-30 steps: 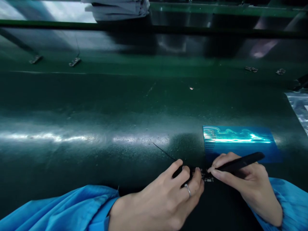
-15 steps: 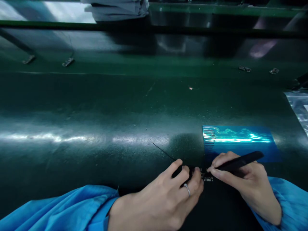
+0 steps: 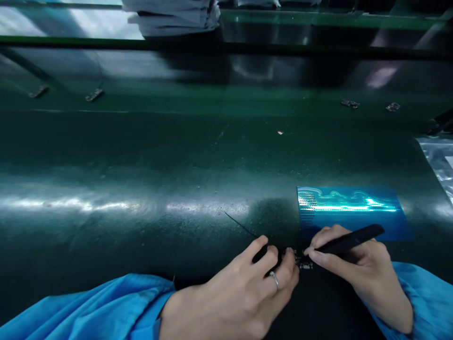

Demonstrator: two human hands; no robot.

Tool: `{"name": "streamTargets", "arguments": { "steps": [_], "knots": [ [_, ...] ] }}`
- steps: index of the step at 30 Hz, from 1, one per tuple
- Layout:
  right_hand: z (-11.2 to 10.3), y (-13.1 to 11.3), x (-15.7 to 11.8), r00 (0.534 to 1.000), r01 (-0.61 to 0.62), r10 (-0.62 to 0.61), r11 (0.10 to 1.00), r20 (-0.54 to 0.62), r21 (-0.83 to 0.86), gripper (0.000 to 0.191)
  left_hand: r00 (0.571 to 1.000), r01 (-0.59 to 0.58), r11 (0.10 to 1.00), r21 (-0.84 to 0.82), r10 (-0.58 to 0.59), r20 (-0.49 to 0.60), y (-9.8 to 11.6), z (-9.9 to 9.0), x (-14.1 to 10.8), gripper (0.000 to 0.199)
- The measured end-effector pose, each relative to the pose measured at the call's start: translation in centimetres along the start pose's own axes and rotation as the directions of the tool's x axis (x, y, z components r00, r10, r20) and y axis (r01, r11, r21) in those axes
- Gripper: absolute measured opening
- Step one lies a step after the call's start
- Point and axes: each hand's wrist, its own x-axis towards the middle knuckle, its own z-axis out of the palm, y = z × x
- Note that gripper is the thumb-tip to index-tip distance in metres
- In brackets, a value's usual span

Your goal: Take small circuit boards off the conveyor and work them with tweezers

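At the lower middle, my left hand (image 3: 244,288), with a ring on one finger, has its fingers bent and closed on a small circuit board (image 3: 306,266). Most of the board is hidden under the fingertips; only its right end shows. A thin black wire (image 3: 240,224) runs out to the upper left from beside that hand. My right hand (image 3: 357,264) grips black tweezers (image 3: 354,238) like a pen, their points down near the board's right end. The points themselves are too dark to make out. Just behind this hand lies a shiny blue sheet (image 3: 357,222) with rows of tiny dark pieces along its left side.
Several small circuit boards lie along the back of the green table, among them one at left (image 3: 95,95) and one at right (image 3: 350,103). A clear plastic bag (image 3: 437,156) lies at the right edge. Grey folded material (image 3: 173,19) rests on the shelf above.
The view has shifted slightly, so the background sits a little lower. Both hands keep nearly the same place at the board; the tweezers' back end appears slightly further left.
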Motion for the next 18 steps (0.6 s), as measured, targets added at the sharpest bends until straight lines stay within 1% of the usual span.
{"name": "streamTargets", "arguments": {
  "steps": [2,4,6,9,13,16,18],
  "knots": [
    [0.1,-0.1,0.0,1.000,0.007,-0.007,1.000,0.002,-0.003,0.010,1.000,0.000,1.000,-0.008,0.000,-0.006,0.0,0.0,0.1,0.035],
    [0.1,-0.2,0.0,1.000,-0.014,0.014,1.000,-0.003,0.002,0.011,1.000,-0.001,1.000,-0.017,0.001,-0.017,0.0,0.0,0.3,0.035],
    [0.2,-0.4,-0.1,0.999,-0.035,0.037,0.999,-0.038,0.032,0.012,0.999,0.006,0.999,-0.041,-0.008,-0.044,-0.1,0.1,0.6,0.033],
    [-0.1,-0.7,-0.5,0.994,-0.016,0.028,0.993,-0.108,0.116,0.010,0.995,-0.001,0.997,-0.078,-0.007,-0.095,-0.5,0.5,1.1,0.028],
    [-1.1,-1.0,-0.7,0.985,-0.011,0.039,0.986,-0.167,0.166,0.013,0.990,-0.051,0.998,-0.028,0.047,-0.130,-1.2,0.7,1.5,0.027],
    [-2.1,-1.0,-0.5,0.964,-0.033,0.087,0.976,-0.250,0.214,0.014,0.990,-0.038,0.999,0.016,0.040,-0.132,-2.0,0.6,1.9,0.032],
    [-2.9,-0.9,-0.2,0.948,-0.029,0.105,0.968,-0.299,0.248,0.014,0.992,-0.009,0.999,0.043,0.014,-0.122,-3.1,0.5,2.4,0.032]
  ]
}}
